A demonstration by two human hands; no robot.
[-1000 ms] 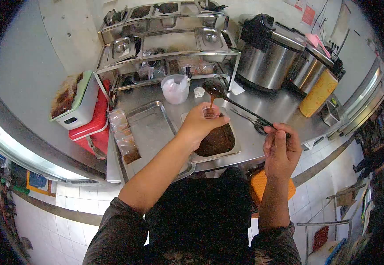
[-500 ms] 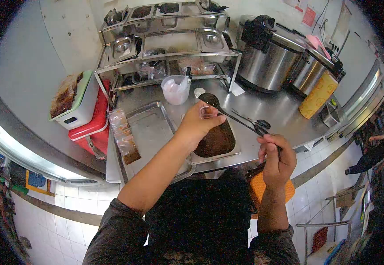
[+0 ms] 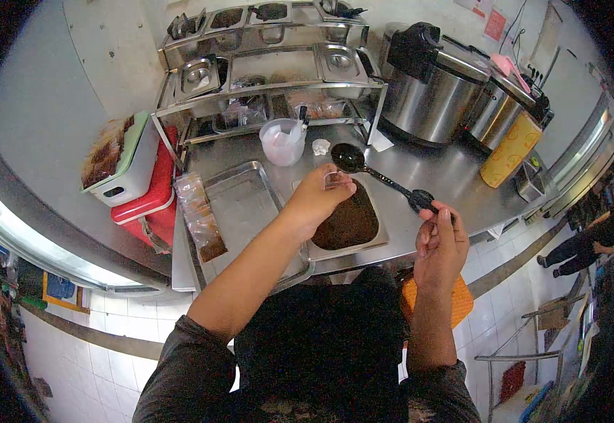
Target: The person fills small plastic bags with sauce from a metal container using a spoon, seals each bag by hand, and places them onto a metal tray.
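My left hand (image 3: 315,201) is closed around a small clear plastic cup (image 3: 335,179), held above the dark-filled metal pan. In my right hand (image 3: 442,243) the fingers grip the handle end of a black ladle (image 3: 348,158). The ladle's bowl faces up just beyond the cup, apart from it, and shines dark inside. Below both hands, a rectangular metal pan (image 3: 381,238) holds a dark brown mass. A wide shallow metal tray (image 3: 240,204) lies left of it, with a row of packed plastic sachets (image 3: 197,215) along its left edge.
A translucent tub (image 3: 282,143) with a handled utensil stands behind the pan, beside a crumpled white scrap (image 3: 321,146). A metal rack (image 3: 271,90) rises at the back. Large steel cookers (image 3: 430,99) stand right; a red cooler (image 3: 144,194) carries a white-green bin (image 3: 120,176) left.
The ladle's bowl has moved right and away from the cup, turning to show its inside. My right hand has shifted slightly. A person at far right has moved further into view.
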